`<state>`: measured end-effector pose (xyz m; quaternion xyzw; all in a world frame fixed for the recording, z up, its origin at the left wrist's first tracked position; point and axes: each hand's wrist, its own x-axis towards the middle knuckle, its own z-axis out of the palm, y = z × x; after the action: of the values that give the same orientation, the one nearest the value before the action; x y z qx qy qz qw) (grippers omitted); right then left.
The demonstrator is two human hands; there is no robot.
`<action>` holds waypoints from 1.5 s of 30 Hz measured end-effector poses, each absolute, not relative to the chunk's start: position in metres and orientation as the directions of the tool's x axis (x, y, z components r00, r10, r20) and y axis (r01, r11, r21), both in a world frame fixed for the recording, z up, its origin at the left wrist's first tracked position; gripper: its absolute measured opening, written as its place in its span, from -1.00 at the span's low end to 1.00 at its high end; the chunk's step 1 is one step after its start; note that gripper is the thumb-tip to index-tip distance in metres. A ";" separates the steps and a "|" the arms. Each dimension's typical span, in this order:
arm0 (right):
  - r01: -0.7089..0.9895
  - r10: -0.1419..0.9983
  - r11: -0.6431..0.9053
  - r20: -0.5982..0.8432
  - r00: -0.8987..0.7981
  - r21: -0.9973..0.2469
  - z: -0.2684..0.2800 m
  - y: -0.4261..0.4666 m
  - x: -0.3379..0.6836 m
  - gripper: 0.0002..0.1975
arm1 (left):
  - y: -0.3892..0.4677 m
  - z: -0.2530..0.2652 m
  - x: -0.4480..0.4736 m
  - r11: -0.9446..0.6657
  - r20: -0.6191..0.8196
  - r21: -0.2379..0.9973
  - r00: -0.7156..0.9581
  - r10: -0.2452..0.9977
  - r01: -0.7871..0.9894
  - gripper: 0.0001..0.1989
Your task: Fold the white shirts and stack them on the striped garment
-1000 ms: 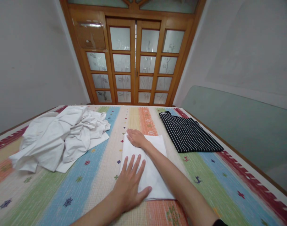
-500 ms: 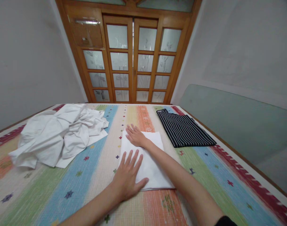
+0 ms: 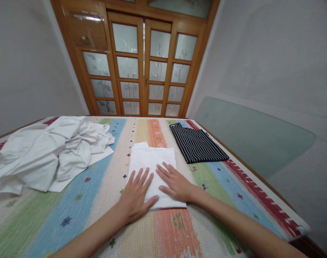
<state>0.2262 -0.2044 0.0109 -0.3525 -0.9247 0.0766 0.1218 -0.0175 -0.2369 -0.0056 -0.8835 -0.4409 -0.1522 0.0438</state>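
folded white cloth (image 3: 152, 156) under flat, spread fingers (image 3: 144, 176) of left hand (image 3: 135, 199) and right hand (image 3: 176, 184), gripping nothing; right hand drawn back, baring cloth beyond fingertips; smoothing seems well along.

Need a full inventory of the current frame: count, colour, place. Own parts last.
Folded white cloth: 1, white, centre, under both hands
Crumpled cloth pile: 1 heap, white, left side; piece count unclear
Folded pinstriped cloth: 1, black with white stripes, right of centre
Patterned cover: 1, multicoloured stripes with small motifs, beneath all the cloths
Glazed wooden door set: 1, brown frame, far end
Brown sheet: 1, brown, on the door set's upper left
Panel: 1, pale green, along right wall
Walls: 2, grey, left and right
Left hand: 1, bare, flat on folded white cloth's near left
Right hand: 1, bare, flat on its near right
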 end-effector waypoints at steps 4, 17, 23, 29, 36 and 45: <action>0.653 0.723 0.682 0.172 -0.669 -0.330 0.008 -0.230 0.237 -0.33 | -0.230 -0.007 -0.023 -0.605 0.291 0.126 0.554 0.780 0.786 -0.35; -0.016 0.968 -0.250 -0.251 0.027 -0.968 0.028 -0.206 0.240 -0.26 | -0.199 0.042 -0.050 0.175 -0.148 0.977 -0.209 0.967 0.118 -0.57; -0.080 0.913 -0.403 -0.394 -0.108 -0.911 0.038 -0.192 0.235 -0.76 | -0.197 0.056 -0.059 0.374 -0.377 0.926 -0.138 0.916 -0.050 -0.48; -0.066 0.894 -0.409 -0.385 -0.230 -0.910 0.039 -0.181 0.232 -0.80 | -0.195 0.051 -0.062 0.451 -0.448 0.893 0.107 0.888 -0.006 -0.59; -0.024 0.896 -0.364 -0.343 -0.281 -0.931 0.037 -0.183 0.243 -0.57 | -0.200 0.048 -0.051 0.370 -0.376 0.926 0.254 0.891 0.072 -0.59; -0.064 0.855 -0.389 -0.334 -0.397 -0.919 0.032 -0.200 0.253 -0.31 | -0.223 0.053 -0.035 0.375 -0.347 0.927 0.342 0.874 -0.019 -0.11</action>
<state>0.2527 -0.1997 0.0325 -0.4424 -0.4469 0.7063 0.3251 -0.0348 -0.2235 0.0534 -0.4533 -0.4714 -0.3270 -0.6821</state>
